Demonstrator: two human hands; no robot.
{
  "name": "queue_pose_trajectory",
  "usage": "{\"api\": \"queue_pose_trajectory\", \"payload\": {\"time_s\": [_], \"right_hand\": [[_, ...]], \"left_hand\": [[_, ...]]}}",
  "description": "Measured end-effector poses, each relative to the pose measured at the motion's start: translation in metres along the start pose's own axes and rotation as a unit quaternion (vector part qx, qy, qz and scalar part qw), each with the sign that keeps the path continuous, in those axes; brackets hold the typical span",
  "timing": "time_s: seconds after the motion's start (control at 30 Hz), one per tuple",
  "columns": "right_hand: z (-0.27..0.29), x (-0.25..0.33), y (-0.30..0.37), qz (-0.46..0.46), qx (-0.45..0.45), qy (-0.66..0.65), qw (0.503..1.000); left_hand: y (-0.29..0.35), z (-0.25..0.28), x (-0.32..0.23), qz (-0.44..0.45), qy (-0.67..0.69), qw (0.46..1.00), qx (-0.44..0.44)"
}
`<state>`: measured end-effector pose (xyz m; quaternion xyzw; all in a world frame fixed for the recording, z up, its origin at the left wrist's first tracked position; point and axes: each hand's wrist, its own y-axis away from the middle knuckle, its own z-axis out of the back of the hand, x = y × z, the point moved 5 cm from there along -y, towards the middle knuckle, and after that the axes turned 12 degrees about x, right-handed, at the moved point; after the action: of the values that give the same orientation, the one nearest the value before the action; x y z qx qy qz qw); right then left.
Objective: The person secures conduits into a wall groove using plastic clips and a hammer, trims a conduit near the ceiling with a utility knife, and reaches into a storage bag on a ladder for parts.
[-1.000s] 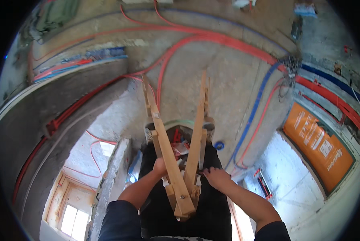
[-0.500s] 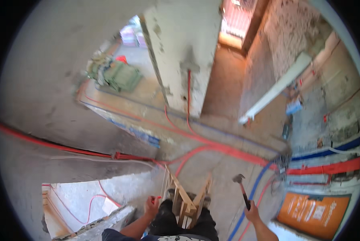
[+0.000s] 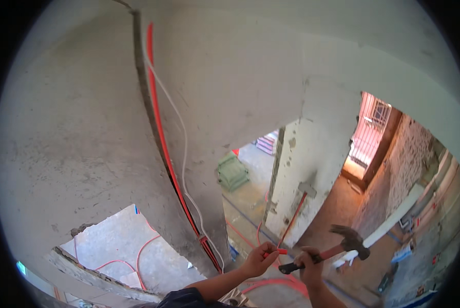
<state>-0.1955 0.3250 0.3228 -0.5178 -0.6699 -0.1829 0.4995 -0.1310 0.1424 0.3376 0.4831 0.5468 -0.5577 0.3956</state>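
Observation:
A claw hammer (image 3: 330,250) with a dark metal head and a black-and-red handle is gripped in my right hand (image 3: 310,264), its head pointing to the right. Close beside it, my left hand (image 3: 258,263) pinches a small red piece (image 3: 280,251), perhaps a short bit of conduit; its exact kind is unclear. Both hands are at the lower middle, in front of the wall. To their left, a red conduit (image 3: 160,126) runs up a groove cut in the grey wall, with a loose white cable (image 3: 183,128) hanging alongside. Neither hand touches the conduit.
Part of a wooden stand (image 3: 236,299) shows below my left forearm. Red conduits (image 3: 279,282) cross the floor beneath. A rough-edged wall opening (image 3: 114,241) lies at lower left. A concrete pillar (image 3: 312,169) and a white beam (image 3: 386,226) stand farther off at right.
The view has swung up toward the grooved wall. Both hands have risen and come close together, the right still holding the hammer, the left still holding the small red piece.

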Motion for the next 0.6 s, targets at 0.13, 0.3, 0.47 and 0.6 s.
{"api": "queue_pose_trajectory", "payload": {"time_s": [0.13, 0.3, 0.47, 0.6], "right_hand": [[-0.045, 0.008, -0.005, -0.001, 0.105, 0.012, 0.994], [-0.068, 0.040, 0.003, 0.003, 0.101, -0.023, 0.995], [-0.069, 0.087, 0.015, 0.051, 0.144, -0.075, 0.985], [-0.100, 0.136, 0.020, 0.110, 0.243, -0.073, 0.961]], "left_hand": [[-0.003, -0.006, -0.036, -0.051, -0.026, 0.998, -0.005], [0.007, -0.017, -0.065, -0.070, -0.047, 0.996, 0.006], [0.026, 0.016, -0.109, -0.191, -0.283, 0.937, -0.070], [0.056, 0.183, -0.151, -0.259, -0.248, 0.867, -0.346]]}}
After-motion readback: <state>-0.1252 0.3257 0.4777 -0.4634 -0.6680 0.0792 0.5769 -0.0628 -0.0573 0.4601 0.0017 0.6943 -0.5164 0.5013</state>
